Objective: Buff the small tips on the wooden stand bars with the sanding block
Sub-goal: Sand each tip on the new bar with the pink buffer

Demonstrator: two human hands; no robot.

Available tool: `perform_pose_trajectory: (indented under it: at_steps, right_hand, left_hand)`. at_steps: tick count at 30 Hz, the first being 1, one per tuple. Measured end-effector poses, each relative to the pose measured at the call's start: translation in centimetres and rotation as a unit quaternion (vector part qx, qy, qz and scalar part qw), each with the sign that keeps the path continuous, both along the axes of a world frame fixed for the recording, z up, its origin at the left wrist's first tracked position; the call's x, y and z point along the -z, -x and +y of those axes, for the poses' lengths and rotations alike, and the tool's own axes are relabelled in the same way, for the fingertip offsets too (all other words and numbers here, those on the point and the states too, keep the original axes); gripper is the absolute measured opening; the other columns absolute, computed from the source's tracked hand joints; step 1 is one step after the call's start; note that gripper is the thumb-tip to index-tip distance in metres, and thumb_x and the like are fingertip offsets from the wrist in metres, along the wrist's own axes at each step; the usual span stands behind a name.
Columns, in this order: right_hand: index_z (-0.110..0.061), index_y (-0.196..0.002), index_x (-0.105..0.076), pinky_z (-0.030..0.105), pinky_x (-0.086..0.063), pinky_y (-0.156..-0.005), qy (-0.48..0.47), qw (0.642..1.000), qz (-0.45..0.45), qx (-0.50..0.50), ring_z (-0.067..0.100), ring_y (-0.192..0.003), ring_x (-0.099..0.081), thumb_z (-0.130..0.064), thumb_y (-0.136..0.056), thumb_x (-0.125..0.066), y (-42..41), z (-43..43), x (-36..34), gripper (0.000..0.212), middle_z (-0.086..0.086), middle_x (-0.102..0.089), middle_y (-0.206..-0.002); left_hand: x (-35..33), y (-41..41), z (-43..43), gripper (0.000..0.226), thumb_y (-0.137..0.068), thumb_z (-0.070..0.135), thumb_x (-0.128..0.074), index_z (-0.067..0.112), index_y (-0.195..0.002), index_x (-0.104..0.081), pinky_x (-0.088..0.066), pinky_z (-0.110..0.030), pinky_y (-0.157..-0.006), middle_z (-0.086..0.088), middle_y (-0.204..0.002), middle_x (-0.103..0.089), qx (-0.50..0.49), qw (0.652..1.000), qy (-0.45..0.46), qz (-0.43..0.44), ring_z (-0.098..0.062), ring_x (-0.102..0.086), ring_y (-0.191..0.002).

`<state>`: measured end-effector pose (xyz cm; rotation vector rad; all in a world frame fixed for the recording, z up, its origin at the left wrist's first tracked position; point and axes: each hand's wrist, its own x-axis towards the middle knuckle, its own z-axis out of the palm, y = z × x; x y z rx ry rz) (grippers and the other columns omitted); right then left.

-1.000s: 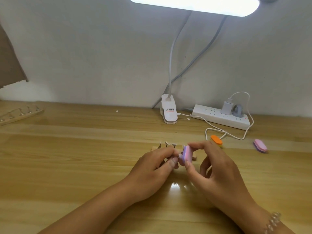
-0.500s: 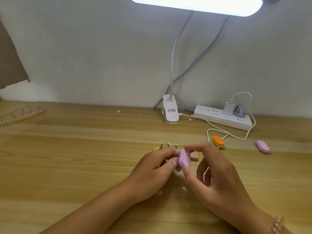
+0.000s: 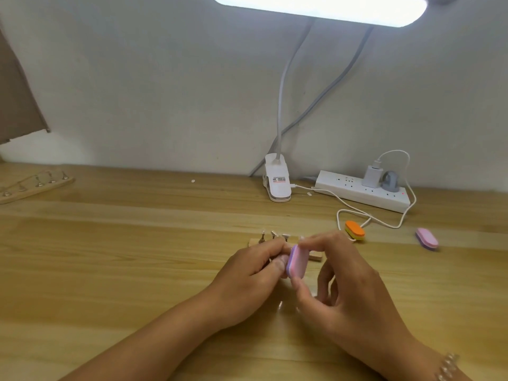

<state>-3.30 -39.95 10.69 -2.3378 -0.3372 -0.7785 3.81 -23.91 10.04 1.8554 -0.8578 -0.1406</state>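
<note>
On the desk [image 3: 110, 270], the left hand [image 3: 247, 281] curls over the stand [image 3: 316, 255], fingers clamped on it; the right hand [image 3: 349, 292] pinches the pink block [image 3: 298, 261] upright just in front of the stand. Three tips [image 3: 273, 233] rise at the stand's left end.

Pale wooden tabletop [image 3: 110, 257] against a grey-white wall [image 3: 165, 78]. Lit white bar lamp [image 3: 319, 6] overhead. White clip base [image 3: 278, 182] at the table's rear. To its right, a white power strip [image 3: 357, 189] carries a white charger [image 3: 371, 176] and a grey plug [image 3: 390, 181], side by side. Thin white cable [image 3: 384, 222] loops onto the table.
</note>
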Motion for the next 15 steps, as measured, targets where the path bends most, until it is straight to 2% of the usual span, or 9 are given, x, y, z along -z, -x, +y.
perform_pose_trajectory:
  at_steps: [2,5,7,11,15]
  right_hand:
    - [-0.035,-0.099,-0.052,0.035,-0.049,-0.047,-0.027,1.0,0.015,0.002,0.011,-0.049,-0.058,-0.034,-0.076,-0.069,-0.1,0.0,0.0,0.028,-0.017,-0.059,-0.101]
    - [-0.03,-0.097,-0.053,0.042,-0.051,-0.055,-0.072,0.996,0.024,0.053,0.017,-0.052,-0.058,-0.024,-0.075,-0.073,-0.6,-0.9,0.1,0.031,-0.015,-0.06,-0.099]
    - [-0.029,-0.099,-0.051,0.042,-0.05,-0.053,-0.06,0.997,0.015,0.055,0.017,-0.052,-0.056,-0.023,-0.075,-0.074,-0.5,-0.9,0.1,0.034,-0.015,-0.058,-0.098]
    - [-0.031,-0.104,-0.049,0.037,-0.049,-0.046,0.01,1.0,0.011,-0.003,0.012,-0.051,-0.055,-0.032,-0.076,-0.071,0.1,0.0,0.0,0.035,-0.018,-0.054,-0.101]
    - [-0.03,-0.101,-0.053,0.042,-0.05,-0.051,-0.041,0.998,0.012,0.045,0.016,-0.05,-0.055,-0.02,-0.077,-0.077,-0.5,-0.9,0.2,0.036,-0.014,-0.058,-0.099]
  left_hand:
    - [0.1,-0.1,0.0,0.021,-0.093,0.026,-0.042,0.024,-0.086,-0.062,-0.036,-0.022,-0.064,0.02,-0.073,-0.055,-0.001,1.0,0.001,0.004,0.0,-0.049,-0.069]
    - [0.2,-0.1,0.0,0.024,-0.093,0.03,-0.041,0.028,-0.091,-0.065,-0.036,-0.014,-0.063,0.025,-0.076,-0.058,-0.004,1.0,-0.003,0.015,0.004,-0.052,-0.07]
    - [0.3,-0.1,0.0,0.024,-0.092,0.031,-0.041,0.028,-0.092,-0.065,-0.037,-0.016,-0.065,0.025,-0.079,-0.059,-0.007,1.0,0.001,0.024,0.005,-0.052,-0.07]
    - [0.3,-0.1,0.0,0.021,-0.09,0.024,-0.041,0.027,-0.088,-0.062,-0.038,-0.024,-0.068,0.023,-0.076,-0.057,-0.001,1.0,-0.007,0.011,0.001,-0.051,-0.071]
    - [0.2,-0.1,0.0,0.024,-0.091,0.024,-0.042,0.039,-0.087,-0.061,-0.037,-0.023,-0.068,0.025,-0.08,-0.058,-0.001,1.0,-0.02,-0.006,0.005,-0.051,-0.072]
